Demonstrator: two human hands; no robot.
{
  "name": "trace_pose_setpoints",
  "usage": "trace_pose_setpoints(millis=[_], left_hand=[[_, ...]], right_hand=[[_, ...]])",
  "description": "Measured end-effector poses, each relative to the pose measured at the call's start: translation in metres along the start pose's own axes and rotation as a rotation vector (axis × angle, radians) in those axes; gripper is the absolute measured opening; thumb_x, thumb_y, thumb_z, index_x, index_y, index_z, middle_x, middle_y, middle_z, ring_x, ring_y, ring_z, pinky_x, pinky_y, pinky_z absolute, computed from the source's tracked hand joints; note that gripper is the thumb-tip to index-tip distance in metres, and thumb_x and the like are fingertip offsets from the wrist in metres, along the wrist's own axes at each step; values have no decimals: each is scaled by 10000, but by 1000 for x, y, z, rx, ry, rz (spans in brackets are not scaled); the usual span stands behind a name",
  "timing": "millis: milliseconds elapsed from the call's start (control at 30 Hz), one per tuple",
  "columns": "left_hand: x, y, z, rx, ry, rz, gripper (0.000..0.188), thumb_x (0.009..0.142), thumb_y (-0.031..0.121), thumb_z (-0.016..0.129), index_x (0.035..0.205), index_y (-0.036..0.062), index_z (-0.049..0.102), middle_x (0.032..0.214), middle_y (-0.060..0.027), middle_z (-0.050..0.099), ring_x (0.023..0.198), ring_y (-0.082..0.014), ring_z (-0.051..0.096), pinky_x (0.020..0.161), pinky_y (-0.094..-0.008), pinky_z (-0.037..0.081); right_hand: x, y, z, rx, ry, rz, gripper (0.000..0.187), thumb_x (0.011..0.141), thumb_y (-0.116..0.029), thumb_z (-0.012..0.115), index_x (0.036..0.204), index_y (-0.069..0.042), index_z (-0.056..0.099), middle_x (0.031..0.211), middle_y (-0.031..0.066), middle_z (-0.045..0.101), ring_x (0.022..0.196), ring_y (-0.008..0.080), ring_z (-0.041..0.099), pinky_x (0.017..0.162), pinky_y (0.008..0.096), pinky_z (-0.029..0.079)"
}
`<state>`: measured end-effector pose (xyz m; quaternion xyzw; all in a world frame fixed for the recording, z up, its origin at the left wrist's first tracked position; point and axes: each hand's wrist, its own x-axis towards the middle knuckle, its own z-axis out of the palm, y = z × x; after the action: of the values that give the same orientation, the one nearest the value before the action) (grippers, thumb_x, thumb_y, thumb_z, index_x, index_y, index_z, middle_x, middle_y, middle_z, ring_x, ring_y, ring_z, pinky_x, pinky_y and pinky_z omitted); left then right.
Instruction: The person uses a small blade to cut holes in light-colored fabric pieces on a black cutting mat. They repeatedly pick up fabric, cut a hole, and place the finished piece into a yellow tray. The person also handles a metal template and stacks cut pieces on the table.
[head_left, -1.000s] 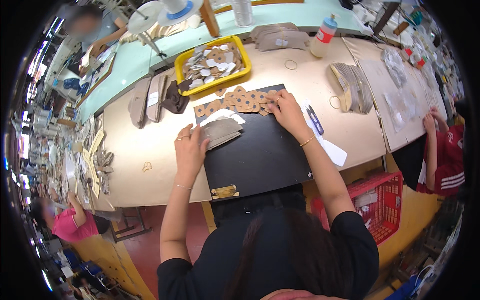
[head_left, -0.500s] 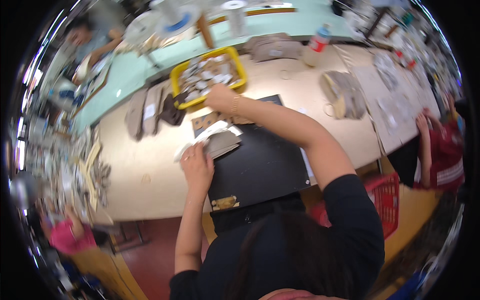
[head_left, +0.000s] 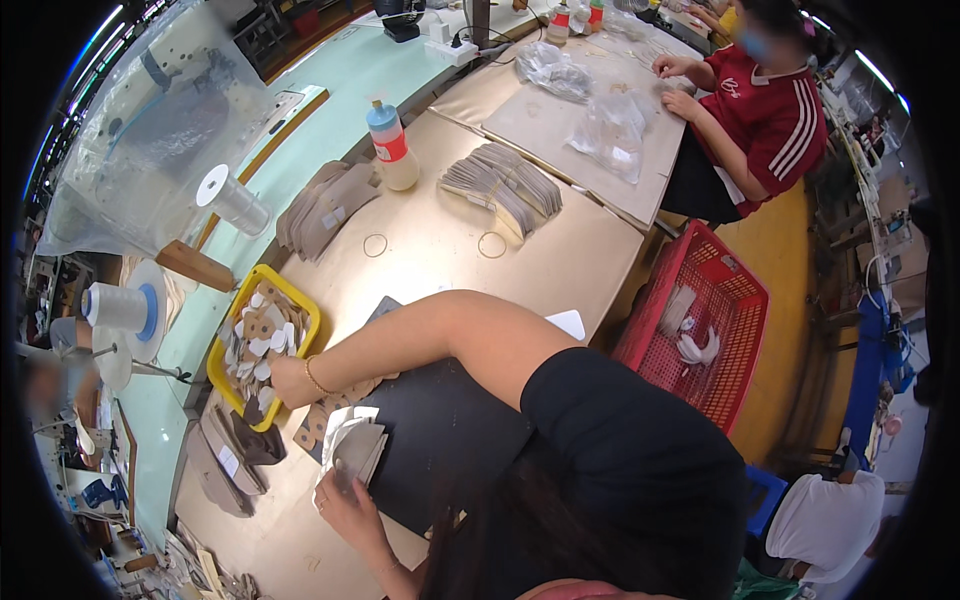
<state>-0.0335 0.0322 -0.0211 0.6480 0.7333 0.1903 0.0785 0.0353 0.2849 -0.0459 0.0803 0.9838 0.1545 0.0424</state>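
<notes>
Tan table (head_left: 435, 262): right hand (head_left: 290, 382) has moved to the yellow basket (head_left: 316, 318); left hand (head_left: 350, 515) touches nearby cloth stack (head_left: 366, 446); grips unclear.

We've got yellow tray (head_left: 314, 322), tan and white pieces (head_left: 262, 330), black board (head_left: 440, 425), red lattice-patterned crate (head_left: 738, 290). We see pale aqua tabletop (head_left: 345, 85), red-labelled bottle (head_left: 395, 150) with blue top, red shirt (head_left: 760, 120) with white sleeve stripes.

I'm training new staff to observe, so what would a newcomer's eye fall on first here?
Probably the yellow basket heaped with brown and white pieces, to the left of the black board, with the person's right hand at its edge. Next, perhaps the red crate beside the table on the right, and the blue-topped bottle toward the table's far side.
</notes>
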Motion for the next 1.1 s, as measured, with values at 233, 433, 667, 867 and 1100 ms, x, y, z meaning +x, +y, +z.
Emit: trace_pose_setpoints(millis=[233, 433, 667, 867, 1100], left_hand=[[10, 11, -8, 23, -86, -75, 380, 794, 50, 676, 1151, -3, 556, 1074, -196, 574, 1060, -397, 536, 916, -491, 424], [8, 10, -13, -20, -84, -36, 368, 809, 58, 671, 1151, -8, 554, 1111, -197, 573, 1074, -401, 534, 911, -481, 428], [3, 2, -14, -90, -79, -3, 362, 835, 52, 653, 1177, -13, 552, 1148, -198, 573, 1098, -400, 528, 938, -477, 425], [-2, -2, -18, -153, 27, 76, 264, 870, 17, 605, 1133, -11, 587, 1157, -201, 578, 1093, -394, 541, 931, -451, 439], [-15, -4, -36, -396, -40, -118, 192, 890, 29, 623, 1063, -51, 651, 944, -175, 675, 880, -322, 650, 835, -384, 503]], right_hand=[[-23, 6, -10, -15, 51, -27, 175, 818, -201, 639, 920, -201, 782, 909, -5, 741, 884, 210, 693, 715, 407, 510], [-22, 3, 0, 34, 49, -20, 151, 801, -209, 647, 870, -191, 779, 879, -7, 740, 840, 202, 700, 659, 395, 496], [-20, 2, 15, 37, 175, 70, 112, 783, -189, 643, 767, -167, 752, 781, 5, 727, 778, 211, 699, 584, 369, 493], [-36, 2, -8, 48, 369, 115, 73, 768, -177, 647, 768, -136, 707, 731, 18, 651, 702, 223, 667, 585, 364, 509], [-108, -27, -70, 973, 293, 413, 152, 834, -74, 578, 968, -58, 648, 944, 117, 620, 942, 278, 627, 754, 384, 506]])
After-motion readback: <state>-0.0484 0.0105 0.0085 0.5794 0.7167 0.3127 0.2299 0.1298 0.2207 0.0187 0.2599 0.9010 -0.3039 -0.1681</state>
